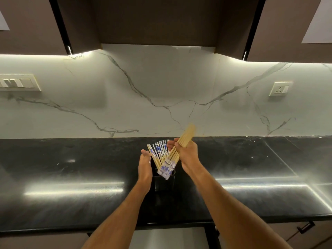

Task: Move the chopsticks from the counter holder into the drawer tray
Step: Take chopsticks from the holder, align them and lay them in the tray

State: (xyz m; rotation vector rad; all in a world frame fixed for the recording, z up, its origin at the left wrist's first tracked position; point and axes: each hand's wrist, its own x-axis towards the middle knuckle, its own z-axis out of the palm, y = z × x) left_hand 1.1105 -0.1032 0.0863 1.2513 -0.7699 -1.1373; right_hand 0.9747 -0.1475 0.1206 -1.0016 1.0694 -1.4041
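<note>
At frame centre, our right hand (pixel 187 155) grips one chopstick bundle (pixel 173 155) — others remain in the holder (pixel 164 182); left hand (pixel 144 163) spread; drawer tray unseen.

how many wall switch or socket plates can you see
2: a switch plate at the far left of the backsplash, and a socket plate at the right of it. Others may lie outside the view.

Black polished countertop (pixel 71 177) runs the full width, streaked with light glare. White marble-look backsplash (pixel 161 87) behind it, grey veins. Switch panel (pixel 18 83) on the wall at left — single socket (pixel 281 88) at right. Dark upper cabinets (pixel 158 20) overhead, lit strip beneath. Base cabinet handle (pixel 305 227) lower right.
</note>
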